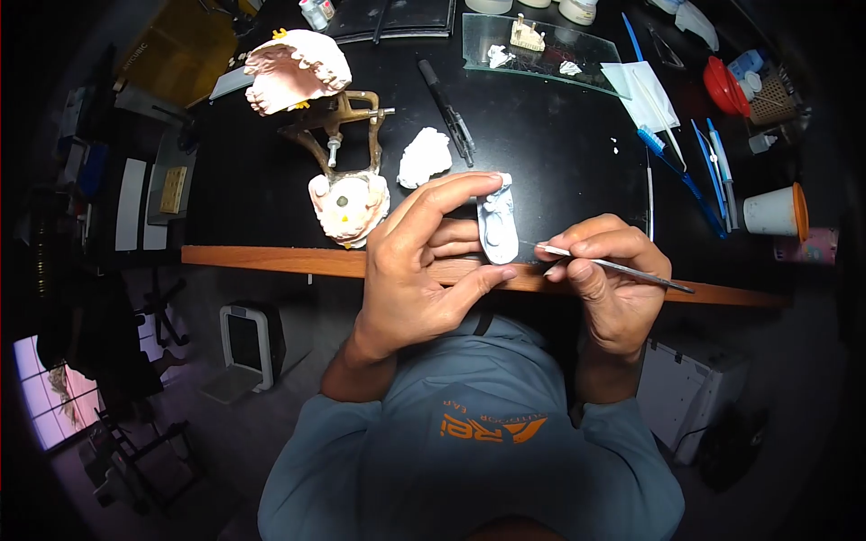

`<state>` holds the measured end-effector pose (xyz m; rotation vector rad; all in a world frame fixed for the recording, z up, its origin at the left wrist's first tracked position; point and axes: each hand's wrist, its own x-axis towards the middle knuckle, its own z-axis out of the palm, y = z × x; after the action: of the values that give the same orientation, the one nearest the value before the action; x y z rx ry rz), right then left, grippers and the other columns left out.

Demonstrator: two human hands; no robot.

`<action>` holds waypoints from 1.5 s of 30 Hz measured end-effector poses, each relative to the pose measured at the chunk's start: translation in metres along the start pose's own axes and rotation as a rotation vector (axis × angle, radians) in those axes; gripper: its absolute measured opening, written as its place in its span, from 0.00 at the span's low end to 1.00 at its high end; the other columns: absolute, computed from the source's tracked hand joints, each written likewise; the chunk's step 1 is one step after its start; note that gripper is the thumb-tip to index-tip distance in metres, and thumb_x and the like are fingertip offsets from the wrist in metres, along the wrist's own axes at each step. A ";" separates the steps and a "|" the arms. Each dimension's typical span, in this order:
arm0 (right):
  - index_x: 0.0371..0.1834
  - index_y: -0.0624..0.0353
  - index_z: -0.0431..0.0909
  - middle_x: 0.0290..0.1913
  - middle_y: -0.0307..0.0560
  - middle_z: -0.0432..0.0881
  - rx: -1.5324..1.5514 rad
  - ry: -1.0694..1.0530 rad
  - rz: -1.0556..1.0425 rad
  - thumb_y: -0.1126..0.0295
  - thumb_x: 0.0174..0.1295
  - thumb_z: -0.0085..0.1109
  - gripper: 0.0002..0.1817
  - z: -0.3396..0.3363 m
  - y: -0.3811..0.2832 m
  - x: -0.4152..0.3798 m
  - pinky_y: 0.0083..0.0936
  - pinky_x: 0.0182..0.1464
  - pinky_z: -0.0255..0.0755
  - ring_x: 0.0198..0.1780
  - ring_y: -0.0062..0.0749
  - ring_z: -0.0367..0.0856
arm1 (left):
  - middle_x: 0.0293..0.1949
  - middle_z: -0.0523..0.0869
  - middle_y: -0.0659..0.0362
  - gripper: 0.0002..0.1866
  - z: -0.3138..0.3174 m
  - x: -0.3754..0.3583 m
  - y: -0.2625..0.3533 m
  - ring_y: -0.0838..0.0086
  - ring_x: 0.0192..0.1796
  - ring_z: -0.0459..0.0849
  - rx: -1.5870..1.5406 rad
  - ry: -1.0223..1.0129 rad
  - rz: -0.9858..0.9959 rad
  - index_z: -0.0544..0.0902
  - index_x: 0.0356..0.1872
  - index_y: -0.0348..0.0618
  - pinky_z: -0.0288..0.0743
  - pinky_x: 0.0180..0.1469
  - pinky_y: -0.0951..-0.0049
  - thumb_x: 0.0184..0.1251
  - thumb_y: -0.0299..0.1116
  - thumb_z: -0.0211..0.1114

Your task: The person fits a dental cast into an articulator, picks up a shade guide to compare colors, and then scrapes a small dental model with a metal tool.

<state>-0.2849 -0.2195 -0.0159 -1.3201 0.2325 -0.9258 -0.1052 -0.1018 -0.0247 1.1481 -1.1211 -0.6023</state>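
Note:
My left hand grips a small white-blue moulded piece between its fingertips and thumb, upright above the table's front edge. A thin metal tool lies in the pinch of my right hand, its fine tip pointing left, close to the piece's lower right side. Whether the tip touches the piece cannot be made out. Behind my left hand sits a crumpled white lump. Left of it stands a brass articulator with a pink upper dental cast and a lower cast.
A black pen lies mid-table. At the back, a glass plate bears a small beige model and white scraps. On the right are blue-handled brushes, a white cup and a red bowl. The wooden table edge runs across the front.

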 end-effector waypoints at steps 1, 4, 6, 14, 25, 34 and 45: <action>0.44 0.70 0.83 0.45 0.61 0.88 -0.015 -0.040 -0.042 0.82 0.67 0.71 0.07 0.001 0.003 0.001 0.26 0.47 0.90 0.46 0.38 0.93 | 0.68 0.79 0.42 0.38 0.001 0.001 0.000 0.64 0.58 0.91 0.004 0.009 0.013 0.78 0.68 0.30 0.91 0.60 0.67 0.53 0.13 0.81; 0.43 0.70 0.83 0.44 0.62 0.88 -0.120 -0.083 -0.081 0.86 0.66 0.70 0.06 0.004 0.006 0.001 0.26 0.46 0.90 0.45 0.39 0.94 | 0.65 0.81 0.44 0.37 0.001 0.003 0.001 0.65 0.57 0.92 0.039 0.011 0.047 0.80 0.67 0.32 0.91 0.59 0.68 0.52 0.15 0.82; 0.41 0.70 0.81 0.41 0.60 0.88 -0.161 -0.043 -0.077 0.88 0.64 0.70 0.08 0.008 0.003 0.001 0.29 0.50 0.91 0.46 0.41 0.94 | 0.64 0.81 0.44 0.37 0.002 0.003 0.001 0.65 0.56 0.92 0.071 0.010 0.060 0.80 0.66 0.32 0.91 0.58 0.68 0.51 0.16 0.83; 0.38 0.67 0.77 0.35 0.53 0.84 -0.095 0.045 -0.082 0.88 0.64 0.69 0.09 0.016 0.008 -0.009 0.43 0.61 0.90 0.45 0.42 0.94 | 0.63 0.79 0.46 0.40 0.006 -0.003 -0.003 0.66 0.52 0.94 0.070 0.133 0.051 0.79 0.62 0.30 0.93 0.53 0.71 0.45 0.21 0.90; 0.34 0.64 0.77 0.32 0.48 0.82 -0.020 0.023 0.015 0.87 0.63 0.71 0.10 0.014 0.007 -0.004 0.51 0.65 0.87 0.39 0.29 0.91 | 0.62 0.79 0.47 0.39 0.003 -0.001 0.001 0.65 0.52 0.94 0.001 0.074 0.029 0.80 0.61 0.30 0.94 0.52 0.72 0.45 0.21 0.90; 0.33 0.64 0.78 0.32 0.48 0.82 -0.014 -0.008 0.021 0.86 0.63 0.71 0.10 0.011 0.007 -0.002 0.52 0.63 0.88 0.39 0.30 0.92 | 0.59 0.81 0.48 0.37 0.000 -0.001 0.002 0.65 0.51 0.94 -0.007 0.031 0.047 0.82 0.61 0.30 0.96 0.49 0.73 0.45 0.21 0.89; 0.31 0.65 0.80 0.31 0.50 0.84 0.006 -0.062 0.067 0.89 0.60 0.72 0.10 0.005 0.004 0.002 0.54 0.62 0.88 0.40 0.35 0.93 | 0.55 0.82 0.51 0.37 -0.002 -0.002 0.005 0.67 0.49 0.95 -0.024 0.008 -0.016 0.83 0.61 0.29 0.96 0.47 0.74 0.45 0.21 0.89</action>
<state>-0.2791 -0.2177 -0.0172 -1.3259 0.2249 -0.8269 -0.1046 -0.0974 -0.0205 1.1382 -1.0966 -0.6217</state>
